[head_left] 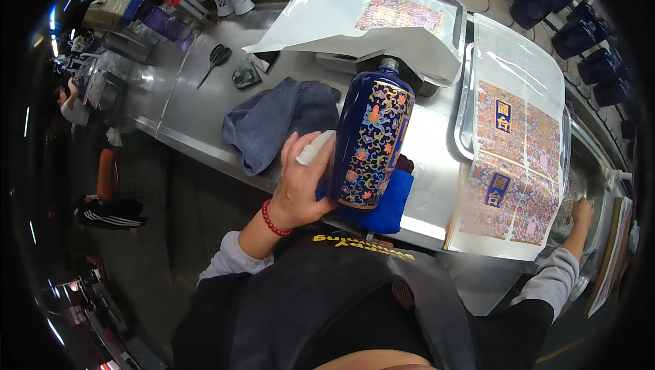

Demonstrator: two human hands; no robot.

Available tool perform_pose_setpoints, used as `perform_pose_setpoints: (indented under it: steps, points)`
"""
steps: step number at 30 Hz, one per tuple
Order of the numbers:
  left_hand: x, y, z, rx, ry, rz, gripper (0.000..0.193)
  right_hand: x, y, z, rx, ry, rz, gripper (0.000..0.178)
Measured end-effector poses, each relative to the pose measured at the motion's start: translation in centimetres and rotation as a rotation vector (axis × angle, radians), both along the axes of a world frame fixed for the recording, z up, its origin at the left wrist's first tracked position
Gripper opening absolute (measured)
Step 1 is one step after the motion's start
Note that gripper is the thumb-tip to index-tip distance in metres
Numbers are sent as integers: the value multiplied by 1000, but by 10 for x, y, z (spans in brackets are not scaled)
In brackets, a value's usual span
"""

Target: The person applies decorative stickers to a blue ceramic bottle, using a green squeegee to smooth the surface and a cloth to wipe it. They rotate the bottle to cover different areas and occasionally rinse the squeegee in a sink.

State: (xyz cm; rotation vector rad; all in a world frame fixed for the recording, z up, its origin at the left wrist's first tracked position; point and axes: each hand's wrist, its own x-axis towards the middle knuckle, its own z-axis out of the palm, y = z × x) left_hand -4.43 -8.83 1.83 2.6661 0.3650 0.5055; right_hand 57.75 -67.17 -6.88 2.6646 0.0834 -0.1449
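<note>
My left hand (299, 182) is wrapped around the lower left side of a dark blue glazed bottle (361, 148), tilted slightly, with a floral pattern on its front. One finger wears a white wrap (315, 148), and a red bead bracelet (273, 220) circles the wrist. Under the bottle's base lies a bright blue folded cloth (392, 203). Far to the right, my right hand (582, 212) reaches down into a metal basin (595, 165), beside a patterned piece (565, 208). Its fingers are too small and partly hidden to read.
Printed decal sheets (510, 123) cover a tray at the right; another sheet (402, 12) lies on a tray behind the bottle. A grey-blue cloth (280, 121), black scissors (216, 62) and a dark scraper-like piece (247, 74) rest on the steel table. Blue bottles (580, 31) line the back right.
</note>
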Motion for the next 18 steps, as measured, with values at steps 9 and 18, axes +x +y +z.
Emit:
perform_pose_setpoints:
  steps: [9,18]
  points:
    - [17,5,36,6,-279,-131,104,2,14,53,139,-272,393,18]
    - [70,23,44,-217,-245,-274,108,-3,6,41,165,-185,287,19]
